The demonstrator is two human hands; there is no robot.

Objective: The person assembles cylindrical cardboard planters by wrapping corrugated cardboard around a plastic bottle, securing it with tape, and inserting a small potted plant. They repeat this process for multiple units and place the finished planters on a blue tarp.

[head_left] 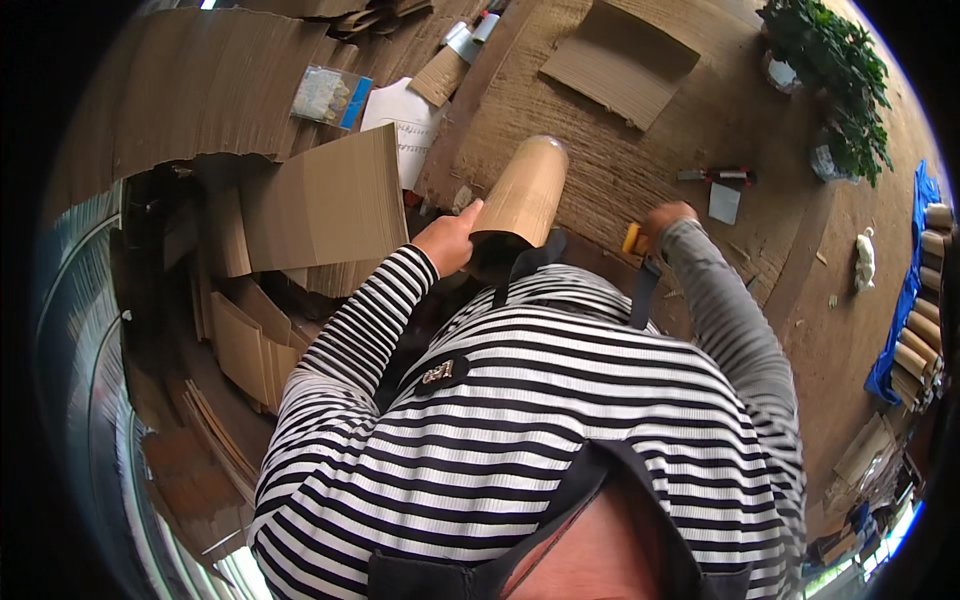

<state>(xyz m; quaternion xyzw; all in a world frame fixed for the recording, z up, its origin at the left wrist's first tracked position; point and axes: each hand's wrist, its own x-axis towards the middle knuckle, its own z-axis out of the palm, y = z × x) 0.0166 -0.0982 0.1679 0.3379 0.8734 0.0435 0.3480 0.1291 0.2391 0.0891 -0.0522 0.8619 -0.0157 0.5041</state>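
A curved piece of brown cardboard (523, 190), shaped like a tube with a dark opening toward me, lies on the workbench in front of my body. My left hand (447, 240) grips its near left edge, the index finger stretched along the side and the thumb hidden. To the right of the tube, my right hand (668, 222) is closed close to the bench, around a small yellow object (632, 238). Only the yellow end shows; its exact kind cannot be made out. A red and black cutter-like tool (717, 175) lies just beyond that hand, beside a small pale card (724, 203).
A flat cardboard sheet (622, 65) lies at the back of the bench. Folded cardboard (325, 205) stands at left, near a clear plastic packet (328, 97) and white paper (405, 120). Potted plants (830, 70) and rolled cardboard tubes (920, 330) on blue sheeting are at right.
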